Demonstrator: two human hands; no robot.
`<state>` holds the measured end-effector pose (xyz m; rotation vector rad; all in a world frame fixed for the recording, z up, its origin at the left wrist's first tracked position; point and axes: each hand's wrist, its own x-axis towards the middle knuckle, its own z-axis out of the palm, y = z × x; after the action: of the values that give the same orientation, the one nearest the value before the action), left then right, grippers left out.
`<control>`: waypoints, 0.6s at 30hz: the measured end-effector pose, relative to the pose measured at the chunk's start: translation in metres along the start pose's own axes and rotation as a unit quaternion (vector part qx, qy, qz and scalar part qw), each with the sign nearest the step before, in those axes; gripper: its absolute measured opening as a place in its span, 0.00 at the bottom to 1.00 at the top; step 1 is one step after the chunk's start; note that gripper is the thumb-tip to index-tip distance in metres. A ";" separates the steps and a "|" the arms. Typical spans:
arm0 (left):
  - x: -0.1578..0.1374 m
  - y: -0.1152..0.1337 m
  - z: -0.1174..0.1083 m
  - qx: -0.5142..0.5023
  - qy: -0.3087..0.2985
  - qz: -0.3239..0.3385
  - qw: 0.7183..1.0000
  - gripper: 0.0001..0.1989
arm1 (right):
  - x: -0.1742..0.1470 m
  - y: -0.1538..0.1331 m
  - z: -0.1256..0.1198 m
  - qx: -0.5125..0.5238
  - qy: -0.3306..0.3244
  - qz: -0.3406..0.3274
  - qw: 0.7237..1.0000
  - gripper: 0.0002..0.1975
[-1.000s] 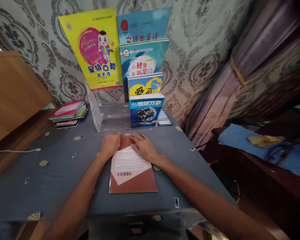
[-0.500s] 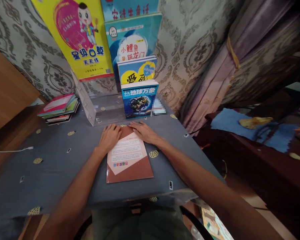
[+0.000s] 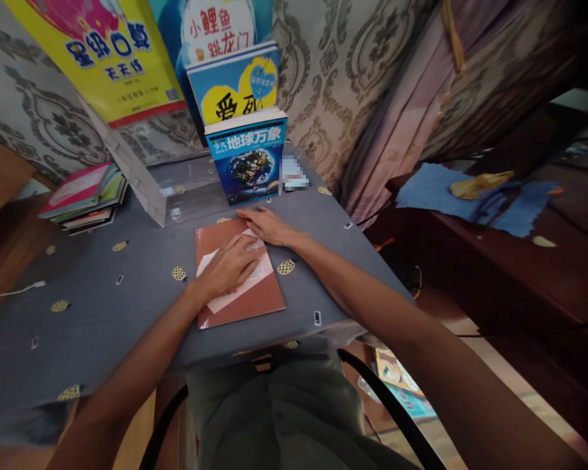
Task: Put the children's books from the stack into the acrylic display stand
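Note:
A thin brown book (image 3: 255,308) with a pale panel of printed text lies flat on the cloth-covered table, its print upside down to me. Across its middle rests my left hand (image 3: 232,264), fingers stretched out and covering part of the text. My right hand (image 3: 269,228) lies at the book's far right corner, fingers extended toward the left and loosely spread. Just beyond that hand stands a blue book with a globe on its cover (image 3: 252,163), propped upright in front of other books.
Behind it rise a blue and yellow book (image 3: 235,85) and a yellow workbook (image 3: 127,72) on a clear acrylic stand (image 3: 127,170). To the left sit a stack of books (image 3: 85,196) and a white cable (image 3: 14,292). A blue cloth (image 3: 426,196) covers part of a dark surface at right.
My left hand has slid from the book's far left edge onto its middle, over the text. My right hand stays at the far right corner. The view has tilted downward.

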<state>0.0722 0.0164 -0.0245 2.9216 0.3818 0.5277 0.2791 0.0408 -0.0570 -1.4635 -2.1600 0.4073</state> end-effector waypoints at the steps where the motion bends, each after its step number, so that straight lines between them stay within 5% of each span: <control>1: -0.001 0.006 -0.001 -0.013 -0.007 0.010 1.000 0.17 | 0.000 -0.001 0.000 -0.001 -0.001 -0.001 1.000 0.25; 10: -0.028 0.052 -0.019 -0.015 -0.125 0.052 0.991 0.27 | -0.002 -0.008 -0.005 -0.012 -0.002 0.007 1.000 0.24; 18: -0.030 0.054 -0.016 0.006 -0.136 0.042 0.990 0.21 | -0.004 -0.007 -0.003 -0.001 0.026 0.004 1.000 0.24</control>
<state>0.0510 -0.0423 -0.0090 2.9746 0.2263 0.1324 0.2762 0.0341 -0.0517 -1.4687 -2.1138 0.3661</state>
